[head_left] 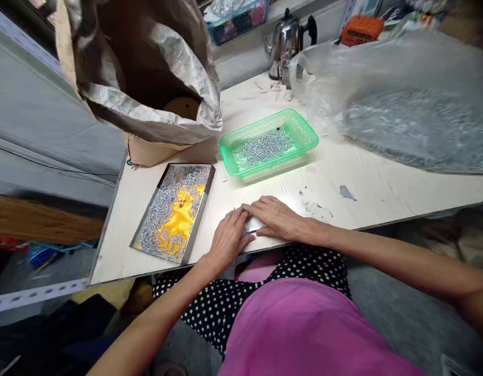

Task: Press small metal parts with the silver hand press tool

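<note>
My left hand [228,239] and my right hand [277,219] rest close together at the table's front edge, their fingertips meeting. Between them shows part of a small, flat silvery piece [252,224]; both hands are closed around it, and my fingers cover most of it. To the left of my left hand lies a shallow tray [198,222] of many small metal pins [153,219] over a yellow bottom. Beyond my hands stands a green plastic basket [309,137] with more small metal pins [265,148] inside.
A large open paper-lined sack [155,128] stands at the back left. On the right, a big clear plastic bag [417,125] holds many metal pieces. A steel kettle [285,47] and an orange box [361,30] are at the back. A grey scrap [346,192] lies on the white table [402,190].
</note>
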Available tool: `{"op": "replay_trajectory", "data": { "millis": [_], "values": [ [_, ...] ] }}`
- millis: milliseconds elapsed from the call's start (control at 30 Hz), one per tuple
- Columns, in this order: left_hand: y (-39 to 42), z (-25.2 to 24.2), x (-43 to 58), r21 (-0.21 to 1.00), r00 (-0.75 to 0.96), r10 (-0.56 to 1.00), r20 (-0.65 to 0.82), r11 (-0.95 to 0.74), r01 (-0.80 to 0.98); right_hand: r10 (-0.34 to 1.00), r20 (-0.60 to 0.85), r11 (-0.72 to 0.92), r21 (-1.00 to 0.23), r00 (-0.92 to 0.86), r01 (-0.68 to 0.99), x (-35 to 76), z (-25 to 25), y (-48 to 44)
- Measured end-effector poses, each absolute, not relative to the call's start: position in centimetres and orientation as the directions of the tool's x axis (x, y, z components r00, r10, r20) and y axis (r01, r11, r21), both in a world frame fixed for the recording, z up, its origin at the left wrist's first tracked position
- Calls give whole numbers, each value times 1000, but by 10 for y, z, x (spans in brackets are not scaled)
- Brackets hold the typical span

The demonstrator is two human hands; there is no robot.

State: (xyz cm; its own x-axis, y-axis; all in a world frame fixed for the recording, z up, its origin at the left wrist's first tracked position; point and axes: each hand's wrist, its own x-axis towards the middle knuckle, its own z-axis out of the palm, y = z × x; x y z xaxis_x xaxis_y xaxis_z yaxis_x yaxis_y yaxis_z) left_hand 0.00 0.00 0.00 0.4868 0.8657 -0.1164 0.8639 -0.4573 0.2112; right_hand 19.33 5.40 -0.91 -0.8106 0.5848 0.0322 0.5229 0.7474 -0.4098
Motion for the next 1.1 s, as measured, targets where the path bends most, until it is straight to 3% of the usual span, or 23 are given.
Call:
{"op": "replay_trajectory", "data": {
  "millis": [133,267,500,700,900,1100],
  "values": [
    [20,8,3,186,518,838,-171,-489,852,639,39,726,-360,-768,586,204,-17,59],
    [34,12,7,158,534,818,-214,-510,845,683,-46,688,-295,-729,663,207,-6,56],
    [32,8,10,286,549,805,-224,-485,827,600,-54,742,-334,-798,580,202,-2,47],
    [35,9,9,254,527,825,-203,-476,842,622,-29,751,-263,-783,606,196,-14,58],
    [14,-4,19,188,394,919,22,-391,901,591,26,778,-282,-807,561,213,-4,80],
    [-36,-37,34,305,441,873,211,-487,818,689,33,706,-258,-724,660,205,-21,100]
  ]
}}
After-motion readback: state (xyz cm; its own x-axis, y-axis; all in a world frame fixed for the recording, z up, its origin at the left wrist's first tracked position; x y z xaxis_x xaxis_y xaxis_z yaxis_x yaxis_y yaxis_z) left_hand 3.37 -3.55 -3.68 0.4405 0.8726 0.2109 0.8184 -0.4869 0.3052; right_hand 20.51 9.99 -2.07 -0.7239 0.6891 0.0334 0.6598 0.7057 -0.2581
